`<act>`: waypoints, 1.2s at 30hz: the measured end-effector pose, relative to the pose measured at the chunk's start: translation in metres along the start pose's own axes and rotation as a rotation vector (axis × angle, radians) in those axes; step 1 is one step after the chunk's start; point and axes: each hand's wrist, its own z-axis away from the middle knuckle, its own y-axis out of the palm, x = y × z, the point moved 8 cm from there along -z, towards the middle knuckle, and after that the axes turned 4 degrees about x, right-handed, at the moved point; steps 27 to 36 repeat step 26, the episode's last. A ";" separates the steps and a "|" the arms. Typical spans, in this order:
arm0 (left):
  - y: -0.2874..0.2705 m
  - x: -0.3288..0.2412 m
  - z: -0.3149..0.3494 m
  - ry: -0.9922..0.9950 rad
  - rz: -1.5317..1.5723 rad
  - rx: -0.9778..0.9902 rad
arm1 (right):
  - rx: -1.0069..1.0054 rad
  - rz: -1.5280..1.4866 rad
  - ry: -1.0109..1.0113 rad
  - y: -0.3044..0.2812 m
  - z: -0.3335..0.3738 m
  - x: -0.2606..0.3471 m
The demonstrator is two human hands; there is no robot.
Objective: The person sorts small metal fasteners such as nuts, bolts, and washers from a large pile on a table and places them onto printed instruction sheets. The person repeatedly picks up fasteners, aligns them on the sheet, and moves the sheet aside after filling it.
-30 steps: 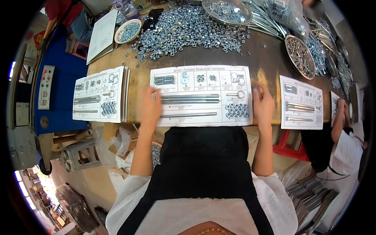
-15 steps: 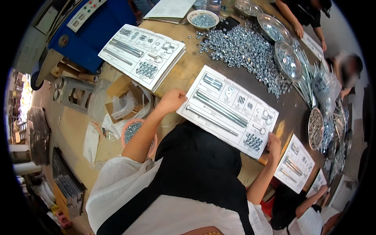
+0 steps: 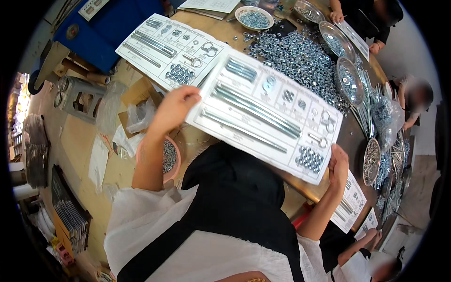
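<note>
Between my two hands is a white hardware card (image 3: 263, 123), tilted and raised over the table's near edge. Long bolts or rods, rows of nuts and several rings show in its printed boxes. My left hand (image 3: 174, 107) pinches its left edge, and my right hand (image 3: 338, 164) grips its lower right edge. A stack of similar white cards (image 3: 164, 51) lies on the table just beyond my left hand, and the held card's corner overlaps it in view. Past the held card spreads a large heap of loose nuts (image 3: 300, 61).
A white bowl of small parts (image 3: 254, 18) and metal dishes (image 3: 350, 81) edge the heap. Long rods (image 3: 361, 101) lie at the right. A pink tub of nuts (image 3: 174, 162) and an open cardboard box (image 3: 136, 96) sit at the left. Other people work along the right side.
Both hands have lifted the hardware card up, closer to me, and it looks larger. My left hand has moved left and upward, my right hand slightly right. The whole view has shifted a little.
</note>
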 end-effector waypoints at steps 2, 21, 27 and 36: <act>-0.035 0.007 -0.011 -0.030 0.008 -0.071 | 0.071 -0.020 0.009 0.050 -0.003 0.032; -0.342 0.149 -0.165 -0.289 -0.232 -0.538 | 0.468 -0.250 0.057 0.412 -0.089 0.018; -0.357 0.184 -0.177 -0.304 -0.070 -0.539 | 0.491 -0.257 0.090 0.424 -0.081 0.029; -0.357 0.184 -0.177 -0.304 -0.070 -0.539 | 0.491 -0.257 0.090 0.424 -0.081 0.029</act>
